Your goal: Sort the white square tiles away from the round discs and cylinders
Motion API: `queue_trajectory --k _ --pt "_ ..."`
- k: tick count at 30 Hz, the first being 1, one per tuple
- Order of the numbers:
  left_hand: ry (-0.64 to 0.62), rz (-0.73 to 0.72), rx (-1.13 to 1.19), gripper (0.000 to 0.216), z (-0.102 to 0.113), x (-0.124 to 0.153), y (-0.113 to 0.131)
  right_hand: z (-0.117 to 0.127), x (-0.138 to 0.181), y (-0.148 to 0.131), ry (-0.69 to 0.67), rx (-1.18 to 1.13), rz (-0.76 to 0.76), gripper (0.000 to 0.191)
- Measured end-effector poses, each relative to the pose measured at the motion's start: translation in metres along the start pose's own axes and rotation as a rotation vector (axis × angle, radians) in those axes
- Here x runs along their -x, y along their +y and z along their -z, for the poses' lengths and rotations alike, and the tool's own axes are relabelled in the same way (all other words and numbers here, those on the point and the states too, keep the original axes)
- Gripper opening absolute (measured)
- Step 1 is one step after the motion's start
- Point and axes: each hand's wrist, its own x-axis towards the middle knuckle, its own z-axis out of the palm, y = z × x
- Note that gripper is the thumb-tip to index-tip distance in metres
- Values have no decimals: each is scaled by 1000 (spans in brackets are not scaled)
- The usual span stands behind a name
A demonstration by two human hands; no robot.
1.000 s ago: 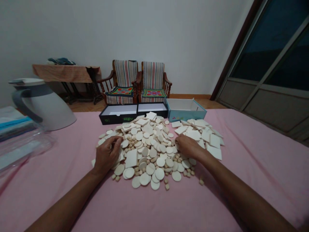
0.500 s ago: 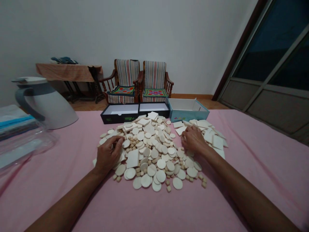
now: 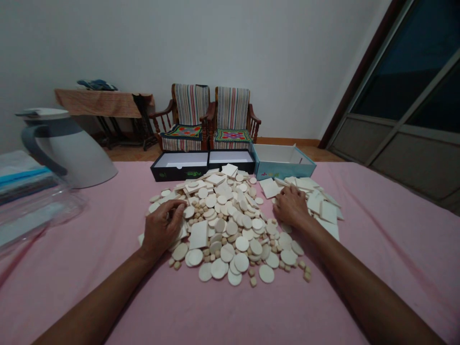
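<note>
The tabletop (image 3: 395, 230) is covered by a pink cloth (image 3: 223, 316). A mixed pile of pale discs (image 3: 241, 262), square tiles and small cubes (image 3: 253, 281) occupies the centre. A stack of square tiles (image 3: 328, 212) lies to its right. Two open black boxes (image 3: 181, 174) and one open light-blue box (image 3: 285, 170) stand in a row behind the pile. A jug (image 3: 86, 165) stands at the left; clear plastic packaging (image 3: 53, 215) lies in front of it.
</note>
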Motion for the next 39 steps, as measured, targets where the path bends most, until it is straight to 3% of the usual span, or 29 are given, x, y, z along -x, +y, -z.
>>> queue_trajectory --k 6,10,12,14,16,20,23,30,32,36,39 --pt "3 -14 -3 29 0 0 -1 -11 -4 5 87 -106 58 30" --pt "4 -20 -23 28 0 0 -1 -7 -7 7 260 -366 36 24" --pt "1 -22 -26 27 1 1 0 4 -7 9 293 -554 142 20" --pt "1 -19 -24 27 1 1 1 18 -6 12 261 -725 300 21" --pt "3 -12 -22 26 1 0 1 32 -1 18 180 -782 359 23" --pt "0 -18 -21 26 1 0 -1 40 14 31 -128 -537 247 14" --pt "0 -27 -23 25 1 0 -2 31 24 29 -250 -370 165 10" --pt "8 -27 -25 24 -1 1 -4 20 31 14 -248 -232 130 16" --pt "8 -23 -21 24 -1 1 -4 24 29 20 -239 -330 154 12" --pt "1 -17 -15 25 0 0 -3 29 22 28 -186 -823 317 18" --pt "-2 -11 -21 26 1 -1 -1 20 18 26 -8 -741 302 29"
